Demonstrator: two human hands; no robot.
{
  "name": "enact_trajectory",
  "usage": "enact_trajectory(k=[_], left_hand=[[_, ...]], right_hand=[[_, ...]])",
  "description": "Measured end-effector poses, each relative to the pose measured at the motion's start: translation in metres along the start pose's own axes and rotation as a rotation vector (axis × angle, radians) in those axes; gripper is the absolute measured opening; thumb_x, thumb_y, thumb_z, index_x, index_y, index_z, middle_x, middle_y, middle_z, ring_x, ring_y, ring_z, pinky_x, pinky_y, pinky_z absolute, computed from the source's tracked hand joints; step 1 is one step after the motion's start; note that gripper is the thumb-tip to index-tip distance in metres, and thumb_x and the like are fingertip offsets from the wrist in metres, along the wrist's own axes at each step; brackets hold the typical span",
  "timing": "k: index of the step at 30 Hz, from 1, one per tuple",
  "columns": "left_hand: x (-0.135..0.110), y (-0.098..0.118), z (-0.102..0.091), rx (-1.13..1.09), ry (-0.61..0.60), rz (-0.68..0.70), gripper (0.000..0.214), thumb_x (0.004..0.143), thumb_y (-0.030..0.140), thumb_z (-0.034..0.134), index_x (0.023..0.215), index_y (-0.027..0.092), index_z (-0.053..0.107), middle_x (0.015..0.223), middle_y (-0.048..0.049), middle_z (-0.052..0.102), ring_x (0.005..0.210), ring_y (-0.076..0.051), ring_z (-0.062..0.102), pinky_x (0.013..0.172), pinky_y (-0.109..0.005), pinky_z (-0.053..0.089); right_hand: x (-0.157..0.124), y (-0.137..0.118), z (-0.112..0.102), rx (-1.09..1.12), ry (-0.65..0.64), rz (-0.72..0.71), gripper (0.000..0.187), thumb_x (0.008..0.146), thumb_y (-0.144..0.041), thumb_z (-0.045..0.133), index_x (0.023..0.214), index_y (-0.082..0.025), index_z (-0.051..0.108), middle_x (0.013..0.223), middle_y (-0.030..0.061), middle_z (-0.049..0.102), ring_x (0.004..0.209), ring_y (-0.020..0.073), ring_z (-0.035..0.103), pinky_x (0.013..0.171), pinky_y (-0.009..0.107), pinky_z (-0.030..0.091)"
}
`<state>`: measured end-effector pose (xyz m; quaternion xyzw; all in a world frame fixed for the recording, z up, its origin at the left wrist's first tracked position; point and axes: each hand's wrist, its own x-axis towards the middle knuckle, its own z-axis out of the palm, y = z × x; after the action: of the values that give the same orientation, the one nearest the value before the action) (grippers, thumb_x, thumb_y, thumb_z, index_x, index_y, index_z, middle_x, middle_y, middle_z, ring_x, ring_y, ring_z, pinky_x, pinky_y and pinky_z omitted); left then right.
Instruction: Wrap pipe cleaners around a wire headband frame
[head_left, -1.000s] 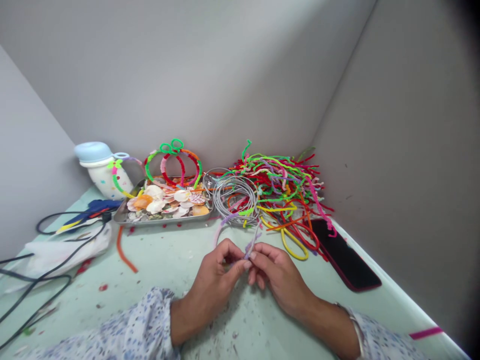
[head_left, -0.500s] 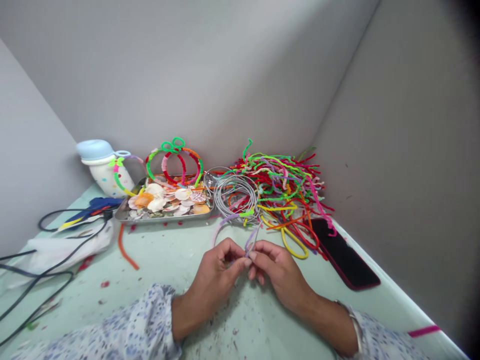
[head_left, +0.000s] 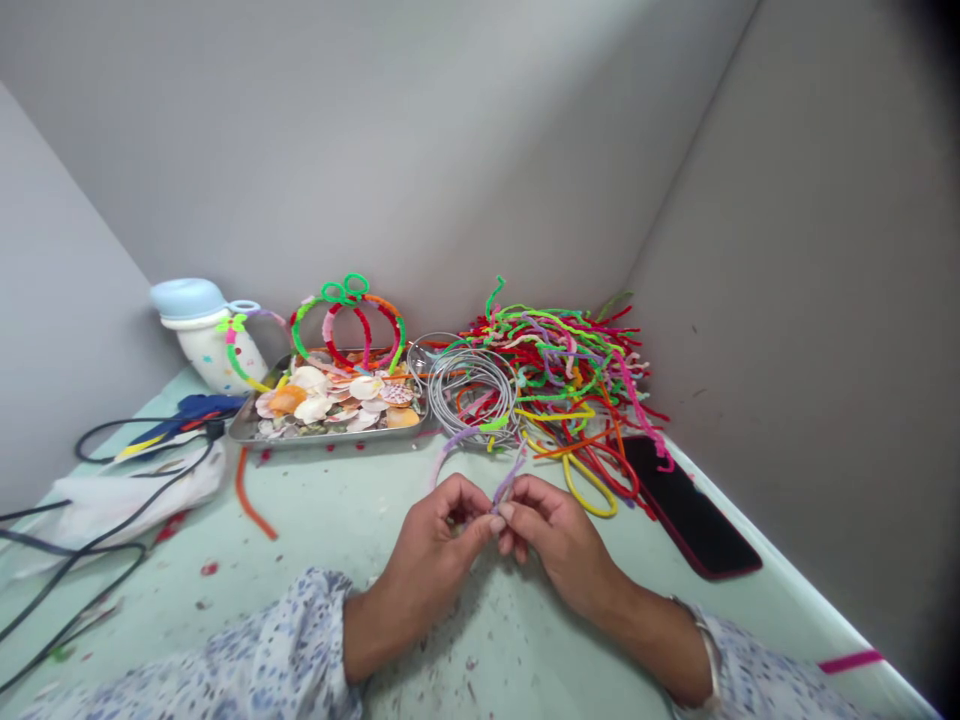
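Observation:
Low over the front of the table, my left hand (head_left: 442, 540) and my right hand (head_left: 551, 535) meet with thumbs and fingertips almost touching. Both pinch a purple pipe cleaner (head_left: 508, 478), whose loose end sticks up between them. From behind my left hand a curved band of wire (head_left: 452, 445), wrapped in pale purple with a bright green stretch, arcs up toward the coil of grey wire (head_left: 469, 400). Where the purple piece meets the band is hidden by my fingers.
A metal tray (head_left: 330, 440) of seashells holds colourful wrapped rings (head_left: 366, 335). Beside it stands a white bottle (head_left: 217, 345) with a blue lid. Pipe cleaners (head_left: 570, 350) pile at the back right, near a phone (head_left: 697, 515). Black cables (head_left: 97, 545) lie left; an orange pipe cleaner (head_left: 251, 500) lies alone.
The purple pipe cleaner's free end has shifted and stands straighter between my fingers. The wrapped band has tilted slightly right. My hands keep nearly the same place.

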<state>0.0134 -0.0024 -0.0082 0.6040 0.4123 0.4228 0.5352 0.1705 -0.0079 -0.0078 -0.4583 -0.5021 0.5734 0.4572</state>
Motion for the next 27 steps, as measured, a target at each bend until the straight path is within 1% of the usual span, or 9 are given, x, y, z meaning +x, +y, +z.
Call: enact_trajectory(k=[4,13,16,19,21,24,27], left_hand=[[-0.0005,-0.0001,0.0006,-0.007,0.011,-0.02,0.016,0.081,0.028,0.067,0.087,0.018,0.056,0.073,0.0,0.063,0.071,-0.015,0.058,0.068,-0.028,0.044],[0.0002,0.0023,-0.0008,0.086,0.065,0.005,0.014,0.082,0.028,0.063,0.09,0.017,0.064,0.074,-0.0014,0.064,0.071,-0.016,0.055,0.067,-0.028,0.043],[0.0018,0.0028,-0.0025,0.122,0.113,0.021,0.014,0.079,0.028,0.065,0.087,0.017,0.067,0.076,-0.0023,0.066,0.07,-0.016,0.056,0.067,-0.028,0.043],[0.003,0.0033,-0.0035,0.152,0.142,0.04,0.012,0.077,0.027,0.067,0.083,0.017,0.068,0.075,-0.0018,0.066,0.069,-0.016,0.056,0.065,-0.027,0.043],[0.0028,0.003,-0.0035,0.165,0.136,0.052,0.01,0.078,0.026,0.066,0.081,0.017,0.069,0.074,-0.0012,0.066,0.069,-0.016,0.056,0.065,-0.027,0.043],[0.0018,0.0012,-0.003,0.18,0.113,0.071,0.008,0.08,0.024,0.065,0.082,0.018,0.069,0.076,-0.001,0.066,0.07,-0.016,0.056,0.067,-0.027,0.043],[0.0008,-0.0008,-0.003,0.195,0.08,0.087,0.01,0.082,0.025,0.063,0.085,0.018,0.071,0.079,-0.0017,0.066,0.073,-0.016,0.057,0.069,-0.027,0.043]], right_hand=[[0.0003,-0.0001,0.001,0.002,0.006,-0.005,0.017,0.076,-0.034,0.062,0.071,-0.02,0.055,0.054,-0.0038,0.057,0.047,0.0102,0.049,0.049,0.024,0.039],[-0.0007,0.0028,-0.0008,-0.046,0.011,-0.067,0.023,0.083,-0.041,0.061,0.081,-0.018,0.06,0.058,-0.0019,0.059,0.05,0.0109,0.049,0.051,0.025,0.04],[0.0003,0.0043,-0.0023,-0.045,0.072,-0.085,0.024,0.085,-0.043,0.061,0.084,-0.018,0.059,0.058,-0.0023,0.058,0.05,0.0113,0.049,0.05,0.025,0.04],[0.002,0.0062,-0.0038,-0.004,0.166,-0.153,0.024,0.084,-0.041,0.064,0.094,-0.021,0.057,0.066,-0.003,0.057,0.055,0.0117,0.053,0.051,0.024,0.042],[0.0031,0.0075,-0.0045,0.009,0.194,-0.196,0.028,0.083,-0.039,0.065,0.103,-0.023,0.055,0.073,-0.0032,0.057,0.058,0.0117,0.055,0.053,0.023,0.043],[0.004,0.0092,-0.0053,-0.013,0.173,-0.219,0.032,0.084,-0.037,0.065,0.113,-0.024,0.055,0.078,-0.0027,0.057,0.061,0.0118,0.057,0.055,0.024,0.046],[0.0036,0.0095,-0.0057,-0.05,0.155,-0.225,0.031,0.084,-0.036,0.065,0.112,-0.024,0.059,0.08,-0.0009,0.059,0.064,0.0123,0.058,0.058,0.025,0.047]])
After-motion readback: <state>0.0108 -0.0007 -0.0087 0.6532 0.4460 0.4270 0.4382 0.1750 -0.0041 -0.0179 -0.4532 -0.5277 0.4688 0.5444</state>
